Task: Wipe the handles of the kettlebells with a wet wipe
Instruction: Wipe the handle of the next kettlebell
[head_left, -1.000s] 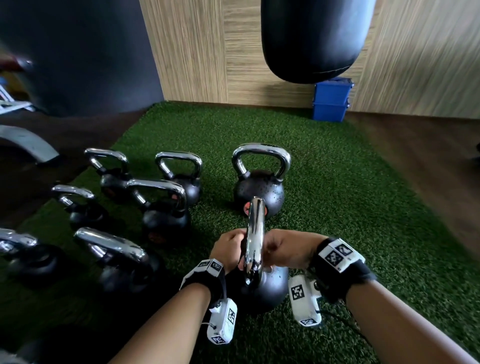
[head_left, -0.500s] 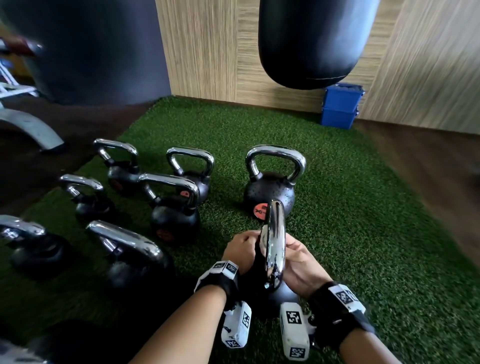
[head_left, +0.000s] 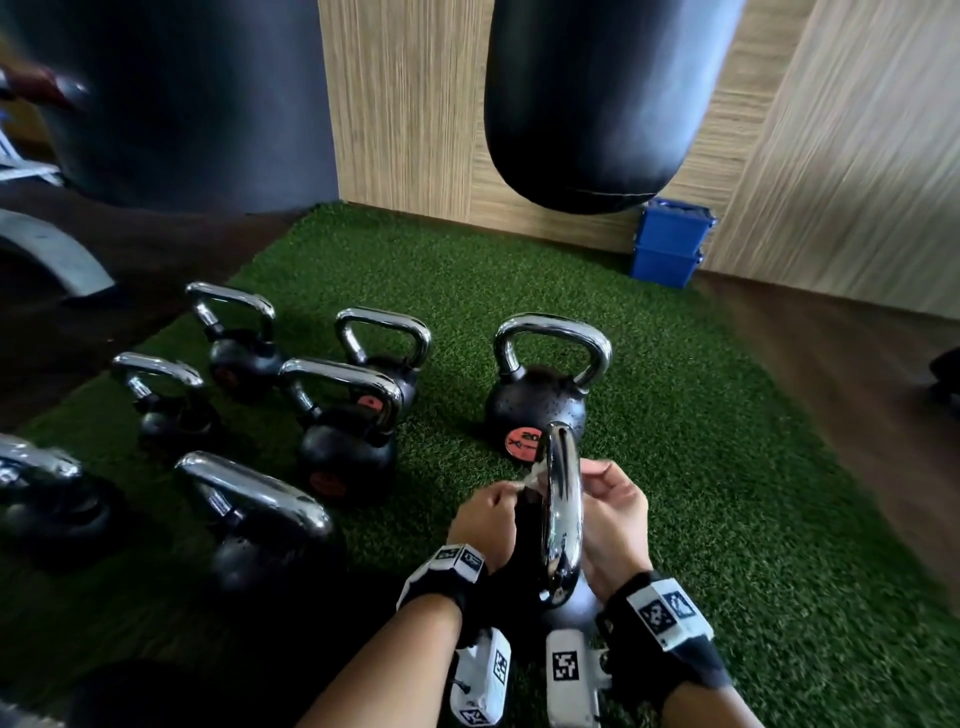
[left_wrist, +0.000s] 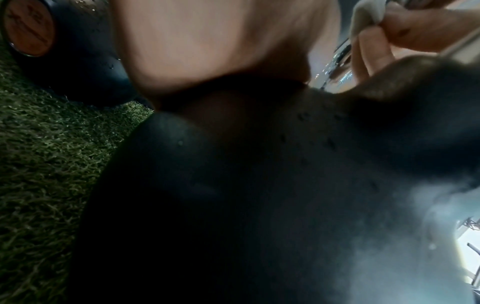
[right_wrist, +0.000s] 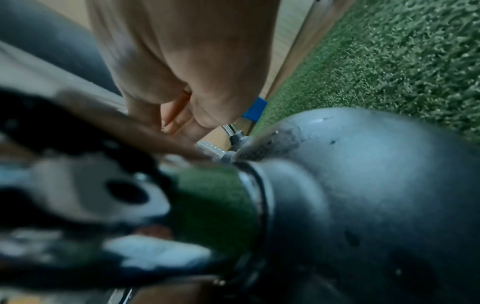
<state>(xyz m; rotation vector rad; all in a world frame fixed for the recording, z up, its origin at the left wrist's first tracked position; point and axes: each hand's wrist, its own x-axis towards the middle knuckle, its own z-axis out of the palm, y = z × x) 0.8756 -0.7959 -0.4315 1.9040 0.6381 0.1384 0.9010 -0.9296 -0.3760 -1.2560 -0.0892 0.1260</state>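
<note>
Head view: chrome kettlebell handle (head_left: 561, 499) gleams, wet wipe (head_left: 530, 480) alongside.

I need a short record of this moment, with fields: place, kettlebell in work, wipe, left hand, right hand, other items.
place: green turf beside a wood wall
kettlebell in work: nearest one, chrome handle edge-on between the hands
wipe: small, pale, against the handle's left side
left hand: pinches the wipe
right hand: at the handle's right side, fingers curled; whether it touches is unclear
other items: seven more kettlebells, one with an orange label; punching bag; blue boxes
</note>
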